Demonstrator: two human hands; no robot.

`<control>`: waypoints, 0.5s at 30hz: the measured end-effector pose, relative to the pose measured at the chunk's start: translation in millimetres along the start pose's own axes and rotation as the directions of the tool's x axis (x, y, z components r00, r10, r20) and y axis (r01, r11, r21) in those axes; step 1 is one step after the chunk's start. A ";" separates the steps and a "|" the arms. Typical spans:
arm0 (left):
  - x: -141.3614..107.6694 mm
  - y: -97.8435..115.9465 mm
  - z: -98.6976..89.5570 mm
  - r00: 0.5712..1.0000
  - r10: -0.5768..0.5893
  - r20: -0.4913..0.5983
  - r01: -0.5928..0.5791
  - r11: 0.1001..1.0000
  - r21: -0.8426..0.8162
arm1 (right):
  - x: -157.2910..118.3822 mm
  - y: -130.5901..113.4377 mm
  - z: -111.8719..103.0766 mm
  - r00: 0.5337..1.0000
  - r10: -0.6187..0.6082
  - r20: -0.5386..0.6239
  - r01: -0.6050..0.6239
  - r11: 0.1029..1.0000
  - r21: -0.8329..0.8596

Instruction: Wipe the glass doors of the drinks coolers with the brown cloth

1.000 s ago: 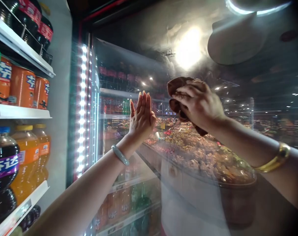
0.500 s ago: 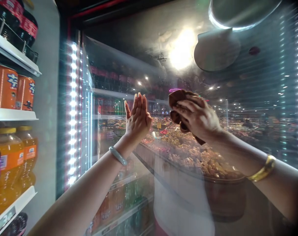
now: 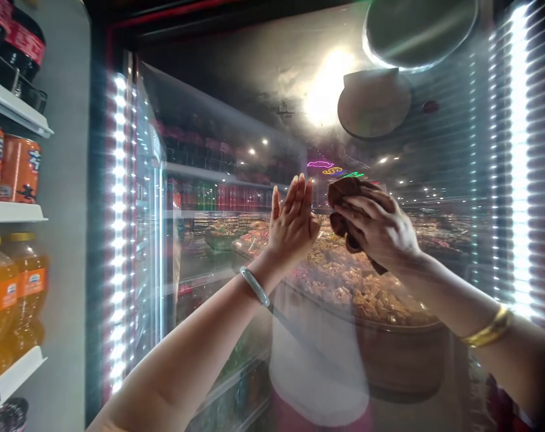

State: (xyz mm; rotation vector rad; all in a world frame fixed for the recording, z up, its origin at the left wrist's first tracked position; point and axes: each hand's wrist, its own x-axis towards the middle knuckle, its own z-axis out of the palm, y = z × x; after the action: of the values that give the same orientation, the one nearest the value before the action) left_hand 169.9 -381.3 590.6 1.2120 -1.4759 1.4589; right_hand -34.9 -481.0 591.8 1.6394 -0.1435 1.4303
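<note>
A large glass pane [image 3: 236,138] fills the middle of the view. My left hand [image 3: 293,222] is flat against it near the centre, fingers stretched upward and nothing held; a pale bangle [image 3: 254,286] circles that wrist. Just to its right, my right hand [image 3: 380,225] presses a crumpled brown cloth [image 3: 340,192] to the glass, with its fingers bent over the cloth. A gold bracelet [image 3: 491,329] is on the right wrist. Part of the cloth is hidden under the fingers.
On the left, shelves [image 3: 15,211] hold orange cans [image 3: 20,170], orange drink bottles [image 3: 30,282] and dark bottles [image 3: 24,43]. Bright light strips [image 3: 118,234] run down both sides. A round tub of food [image 3: 398,354] and reflections show in the glass.
My left hand has moved right, closer to my right hand. My right hand and the cloth have shifted slightly right and down. The view has turned a little to the right.
</note>
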 end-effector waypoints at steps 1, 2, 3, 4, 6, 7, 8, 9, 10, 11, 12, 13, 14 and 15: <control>-0.1 2.9 3.6 1.000 0.004 -0.002 -0.004 1.000 -0.004 | -0.7 6.2 -0.3 0.999 0.036 -0.006 -0.036 0.999 -0.009; 0.2 5.4 6.8 1.000 0.007 -0.002 -0.007 1.000 -0.007 | 2.1 9.4 1.3 0.996 0.082 -0.019 -0.082 0.997 -0.011; 0.8 7.4 9.3 1.000 0.007 -0.001 -0.007 1.000 -0.008 | 7.6 9.4 4.4 0.990 0.133 -0.040 -0.133 0.991 -0.008; 1.6 8.9 11.0 1.000 0.005 0.001 -0.005 1.000 -0.008 | 14.3 6.0 8.4 0.982 0.175 -0.068 -0.175 0.984 0.000; 2.6 10.5 12.2 1.000 -0.004 0.003 0.004 1.000 -0.002 | 25.2 -7.5 16.3 0.971 0.213 -0.108 -0.212 0.977 0.019; 2.7 10.7 11.7 1.000 -0.006 0.000 0.006 1.000 -0.001 | 26.8 -15.1 18.6 0.973 0.200 -0.115 -0.198 0.980 0.028; 2.6 10.5 10.7 1.000 -0.005 -0.004 0.005 1.000 0.001 | 24.8 -21.3 19.2 0.980 0.162 -0.112 -0.159 0.987 0.038; 2.2 10.2 9.3 1.000 -0.002 -0.005 0.002 1.000 0.002 | 19.5 -25.0 17.8 0.988 0.112 -0.102 -0.107 0.993 0.050; 1.9 9.8 7.7 1.000 -0.001 -0.004 0.001 1.000 0.004 | 11.4 -25.5 14.6 0.995 0.055 -0.085 -0.050 0.997 0.064; 1.8 9.6 6.0 1.000 -0.003 0.001 0.003 1.000 0.005 | 1.9 -22.5 10.1 0.998 0.006 -0.067 -0.001 0.997 0.075; 2.0 9.7 4.5 1.000 -0.008 0.011 0.008 1.000 0.005 | -7.6 -16.6 5.0 0.998 -0.027 -0.051 0.032 0.996 0.081; 2.5 10.2 3.2 1.000 -0.019 0.022 0.019 1.000 0.004 | -15.5 -8.8 0.3 0.998 -0.037 -0.043 0.040 0.996 0.078; 3.3 11.1 2.2 0.999 -0.035 0.032 0.035 0.999 0.000 | -20.6 -0.4 -3.4 0.999 -0.018 -0.040 0.021 0.997 0.068; 4.2 12.5 1.6 0.998 -0.055 0.038 0.056 0.998 -0.006 | -22.1 7.1 -5.4 0.999 0.025 -0.046 -0.023 0.998 0.054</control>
State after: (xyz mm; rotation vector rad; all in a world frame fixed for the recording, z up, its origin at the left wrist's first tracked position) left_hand 157.0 -384.5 590.5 1.2727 -1.4594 1.4004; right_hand -50.1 -491.5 576.9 1.6513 -0.0988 1.5012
